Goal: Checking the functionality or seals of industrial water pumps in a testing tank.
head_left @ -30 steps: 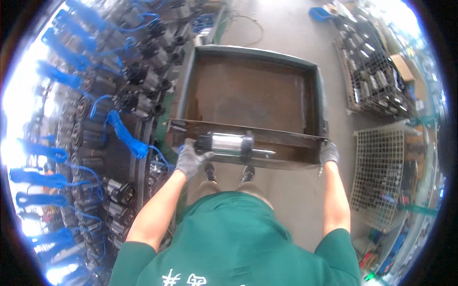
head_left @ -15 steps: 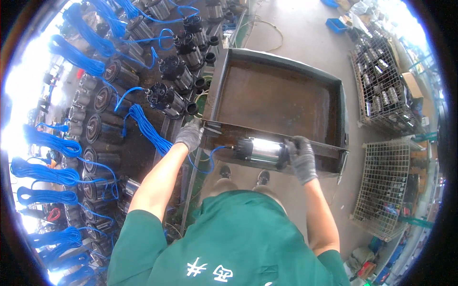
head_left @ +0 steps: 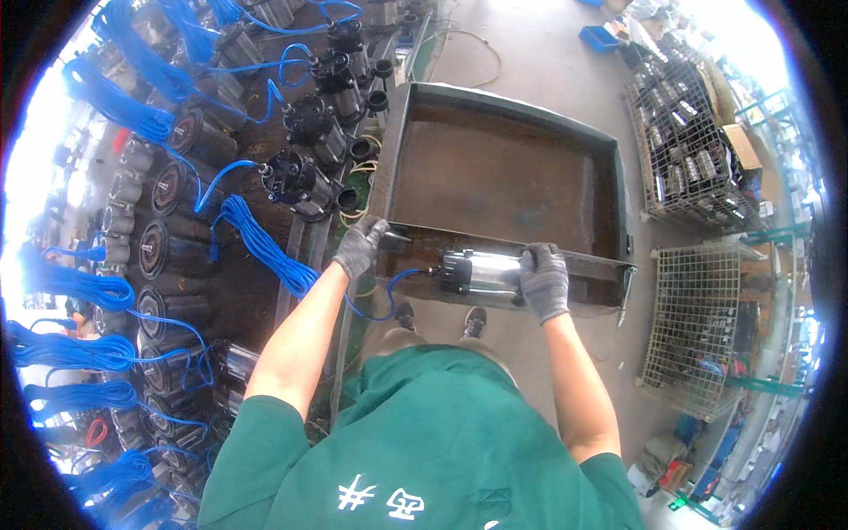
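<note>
A steel-bodied pump motor [head_left: 491, 271] with a black ribbed end lies level over the narrow front section of a rusty metal tray [head_left: 512, 99]. My right hand [head_left: 545, 283], in a grey glove, wraps around its right end and hides that end. From the black left end a blue cable [head_left: 389, 300] loops down and runs left to a coiled bundle [head_left: 265, 245]. My left hand [head_left: 359, 249], also gloved, is closed at the tray's front left corner, beside a short dark piece [head_left: 397, 238]. Whatever its fingers hold is hidden.
Similar motors [head_left: 305, 181] with blue cable coils [head_left: 79, 344] crowd the bench on the left. At right stand a wire cage of metal parts [head_left: 693, 150] and a second wire cage [head_left: 693, 327]. A blue bin [head_left: 600, 38] and a thin hose [head_left: 495, 57] lie on the floor beyond the tray.
My right hand has shifted left onto the motor's right end, covering its dark cap. The motor sits slightly farther right relative to the tray. The whole view has shifted a little.
</note>
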{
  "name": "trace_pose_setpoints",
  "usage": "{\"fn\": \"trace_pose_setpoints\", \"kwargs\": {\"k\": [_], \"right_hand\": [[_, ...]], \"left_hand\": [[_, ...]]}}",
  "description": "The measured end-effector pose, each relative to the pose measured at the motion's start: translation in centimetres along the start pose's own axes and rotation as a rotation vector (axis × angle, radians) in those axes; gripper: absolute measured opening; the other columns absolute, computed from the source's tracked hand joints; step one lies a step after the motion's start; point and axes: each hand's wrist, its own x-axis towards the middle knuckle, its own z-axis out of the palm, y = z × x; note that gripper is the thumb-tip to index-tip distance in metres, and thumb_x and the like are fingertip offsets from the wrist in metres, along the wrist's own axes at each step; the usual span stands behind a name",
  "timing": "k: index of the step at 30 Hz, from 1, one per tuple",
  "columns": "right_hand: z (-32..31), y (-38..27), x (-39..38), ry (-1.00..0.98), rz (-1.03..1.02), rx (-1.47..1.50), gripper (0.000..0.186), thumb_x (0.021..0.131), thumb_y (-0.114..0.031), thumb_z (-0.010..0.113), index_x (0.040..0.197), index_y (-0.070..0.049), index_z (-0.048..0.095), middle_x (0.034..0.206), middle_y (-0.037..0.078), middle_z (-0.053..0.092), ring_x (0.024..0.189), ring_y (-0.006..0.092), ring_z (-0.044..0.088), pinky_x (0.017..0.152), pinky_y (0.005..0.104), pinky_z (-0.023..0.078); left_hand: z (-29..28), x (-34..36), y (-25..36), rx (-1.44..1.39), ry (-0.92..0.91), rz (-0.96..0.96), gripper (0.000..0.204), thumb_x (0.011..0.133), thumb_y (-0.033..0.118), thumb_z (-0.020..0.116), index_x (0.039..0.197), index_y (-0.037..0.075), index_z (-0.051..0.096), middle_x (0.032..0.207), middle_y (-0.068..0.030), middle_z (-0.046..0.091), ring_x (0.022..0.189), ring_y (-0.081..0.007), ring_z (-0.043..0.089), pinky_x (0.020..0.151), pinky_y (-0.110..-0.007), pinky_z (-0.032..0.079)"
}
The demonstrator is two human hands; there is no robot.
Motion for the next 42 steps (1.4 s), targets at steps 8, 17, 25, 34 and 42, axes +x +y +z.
{"fn": "trace_pose_setpoints", "kwargs": {"k": [8,17,25,34,42], "right_hand": [[0.1,-0.4,0.1,0.003,0.030,0.014,0.010,0.097,-0.014,0.067,0.102,-0.006,0.070,0.103,0.020,0.067,0.099,0.0418,0.064,0.091,0.0520,0.051],[0.2,-0.1,0.2,-0.001,0.018,0.005,0.009,0.097,-0.014,0.068,0.101,-0.006,0.070,0.104,0.019,0.068,0.098,0.0416,0.064,0.091,0.0513,0.052],[0.1,-0.2,0.2,0.004,0.013,0.010,0.009,0.096,-0.014,0.068,0.100,-0.006,0.070,0.102,0.020,0.068,0.098,0.0420,0.065,0.091,0.0516,0.052],[0.2,-0.1,0.3,0.000,0.015,0.009,0.009,0.096,-0.014,0.068,0.100,-0.006,0.070,0.102,0.020,0.068,0.098,0.0422,0.064,0.090,0.0527,0.052],[0.1,-0.3,0.2,0.000,0.033,0.016,0.010,0.096,-0.014,0.068,0.100,-0.006,0.071,0.101,0.019,0.069,0.098,0.0419,0.065,0.091,0.0521,0.052]], "left_hand": [[0.7,-7.2,-0.5,-0.456,-0.014,-0.164,0.031,0.111,0.041,0.059,0.108,0.011,0.065,0.070,0.0046,0.051,0.055,-0.0071,0.049,0.050,-0.025,0.044],[2.2,-7.6,0.7,-0.750,-0.233,-0.257,0.029,0.110,0.043,0.060,0.109,0.015,0.066,0.068,0.0059,0.047,0.052,-0.0059,0.044,0.045,-0.024,0.041],[1.3,-4.3,0.7,-0.920,-0.363,-0.720,0.033,0.109,0.045,0.059,0.112,0.013,0.066,0.067,0.0055,0.042,0.050,-0.0084,0.041,0.046,-0.030,0.041],[0.3,-4.5,-0.2,-0.246,-0.433,-0.236,0.035,0.094,0.015,0.081,0.125,0.006,0.066,0.088,-0.0014,0.066,0.077,-0.0122,0.063,0.068,-0.036,0.057],[2.4,-5.3,-1.4,-0.256,-0.248,-0.103,0.048,0.096,0.027,0.080,0.138,0.007,0.065,0.098,-0.0001,0.071,0.081,-0.0100,0.063,0.073,-0.025,0.052]]}}
